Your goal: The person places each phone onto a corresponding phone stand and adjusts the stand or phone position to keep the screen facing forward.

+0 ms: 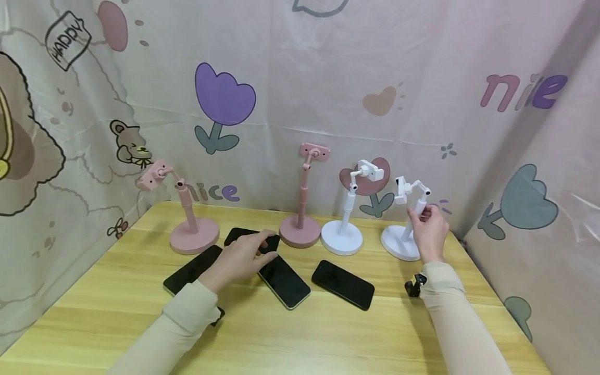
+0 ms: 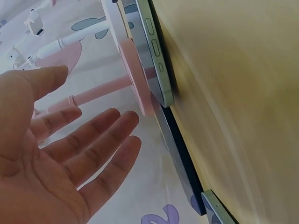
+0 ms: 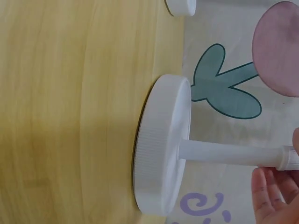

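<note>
My right hand grips the post of the rightmost white phone stand, its thumb and fingers around the upper sleeve. In the right wrist view that stand's round base sits on the wooden table, its head out of frame. My left hand hovers over the phones with fingers spread and nothing held; the left wrist view shows its palm bare. Near it lie a black phone on the left, a partly covered one behind, and a pale-edged phone just to its right.
Another dark phone lies right of centre on the table. Along the back stand a second white stand and two pink stands, one at the middle and one at left. A printed curtain hangs behind.
</note>
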Demonstrator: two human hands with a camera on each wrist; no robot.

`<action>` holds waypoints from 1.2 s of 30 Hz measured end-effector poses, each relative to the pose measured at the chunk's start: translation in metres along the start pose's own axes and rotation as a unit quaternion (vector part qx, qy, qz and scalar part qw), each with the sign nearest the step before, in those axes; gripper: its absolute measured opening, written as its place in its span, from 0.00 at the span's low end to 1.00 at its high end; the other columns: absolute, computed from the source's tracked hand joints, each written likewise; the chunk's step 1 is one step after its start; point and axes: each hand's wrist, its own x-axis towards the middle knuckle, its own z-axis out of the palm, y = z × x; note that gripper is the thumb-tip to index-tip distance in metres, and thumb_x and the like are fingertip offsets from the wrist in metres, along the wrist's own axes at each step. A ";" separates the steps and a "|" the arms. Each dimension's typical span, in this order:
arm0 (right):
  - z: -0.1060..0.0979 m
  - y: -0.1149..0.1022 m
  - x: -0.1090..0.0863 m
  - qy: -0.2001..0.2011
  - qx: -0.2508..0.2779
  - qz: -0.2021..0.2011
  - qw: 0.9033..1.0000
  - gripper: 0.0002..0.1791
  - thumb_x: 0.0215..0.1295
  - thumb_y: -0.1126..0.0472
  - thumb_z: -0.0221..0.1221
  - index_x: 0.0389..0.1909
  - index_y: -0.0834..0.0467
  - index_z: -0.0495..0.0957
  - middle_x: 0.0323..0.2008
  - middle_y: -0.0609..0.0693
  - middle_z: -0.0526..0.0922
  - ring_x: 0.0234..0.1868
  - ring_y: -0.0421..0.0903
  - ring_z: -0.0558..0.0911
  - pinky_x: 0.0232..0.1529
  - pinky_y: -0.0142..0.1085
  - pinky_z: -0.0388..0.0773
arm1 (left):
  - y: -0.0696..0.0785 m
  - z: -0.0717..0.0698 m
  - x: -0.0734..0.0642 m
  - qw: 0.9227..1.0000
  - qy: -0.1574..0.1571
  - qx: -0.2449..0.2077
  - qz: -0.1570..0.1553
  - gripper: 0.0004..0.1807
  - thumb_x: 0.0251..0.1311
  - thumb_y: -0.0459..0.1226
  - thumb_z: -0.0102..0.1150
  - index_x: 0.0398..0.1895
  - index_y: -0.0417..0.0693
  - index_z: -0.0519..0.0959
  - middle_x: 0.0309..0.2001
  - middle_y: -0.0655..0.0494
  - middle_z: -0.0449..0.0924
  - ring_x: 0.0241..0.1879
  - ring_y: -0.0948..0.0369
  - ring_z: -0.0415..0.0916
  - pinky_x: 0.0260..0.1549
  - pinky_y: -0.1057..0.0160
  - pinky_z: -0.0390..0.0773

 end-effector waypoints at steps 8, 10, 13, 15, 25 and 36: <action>0.011 -0.005 0.002 0.017 0.008 -0.028 0.999 0.19 0.76 0.56 0.67 0.55 0.68 0.80 0.52 0.67 0.89 0.51 0.62 0.90 0.43 0.21 0.73 | -0.001 0.000 -0.004 1.000 0.001 -0.002 0.000 0.28 0.75 0.48 0.65 0.73 0.51 0.76 0.55 0.46 0.89 0.52 0.49 0.88 0.51 0.42 0.87; 0.012 -0.005 0.001 0.014 0.011 -0.031 0.999 0.19 0.76 0.56 0.67 0.54 0.68 0.81 0.51 0.67 0.89 0.51 0.62 0.90 0.40 0.16 0.67 | -0.002 0.001 -0.006 1.000 0.004 -0.004 0.005 0.28 0.75 0.48 0.65 0.73 0.51 0.76 0.56 0.45 0.88 0.52 0.49 0.88 0.51 0.43 0.87; 0.011 -0.004 -0.001 0.011 0.012 -0.033 0.999 0.19 0.76 0.55 0.67 0.54 0.68 0.81 0.51 0.67 0.89 0.50 0.62 0.90 0.39 0.14 0.67 | -0.002 0.001 -0.007 1.000 0.006 -0.009 0.012 0.27 0.75 0.48 0.65 0.73 0.51 0.76 0.57 0.44 0.87 0.53 0.49 0.87 0.51 0.44 0.88; 0.009 -0.003 -0.003 0.010 0.010 -0.034 0.999 0.19 0.76 0.55 0.67 0.54 0.67 0.82 0.50 0.67 0.89 0.50 0.63 0.90 0.39 0.14 0.68 | -0.001 0.002 -0.007 1.000 0.003 -0.014 0.011 0.28 0.76 0.48 0.65 0.73 0.52 0.75 0.58 0.44 0.87 0.53 0.49 0.88 0.51 0.44 0.88; -0.009 -0.001 -0.011 -0.031 -0.006 -0.040 0.999 0.16 0.78 0.57 0.65 0.53 0.68 0.81 0.52 0.68 0.88 0.53 0.64 0.90 0.42 0.15 0.77 | 0.003 0.005 -0.005 0.999 -0.018 -0.027 0.003 0.28 0.76 0.48 0.64 0.74 0.51 0.75 0.62 0.43 0.84 0.51 0.50 0.90 0.49 0.45 0.90; -0.030 -0.001 -0.025 -0.075 -0.035 -0.037 0.996 0.19 0.80 0.57 0.62 0.62 0.66 0.80 0.57 0.68 0.87 0.57 0.65 0.88 0.53 0.37 0.88 | 0.002 0.006 -0.005 0.999 -0.028 -0.034 -0.001 0.28 0.76 0.47 0.64 0.75 0.52 0.74 0.62 0.43 0.83 0.53 0.50 0.90 0.51 0.43 0.89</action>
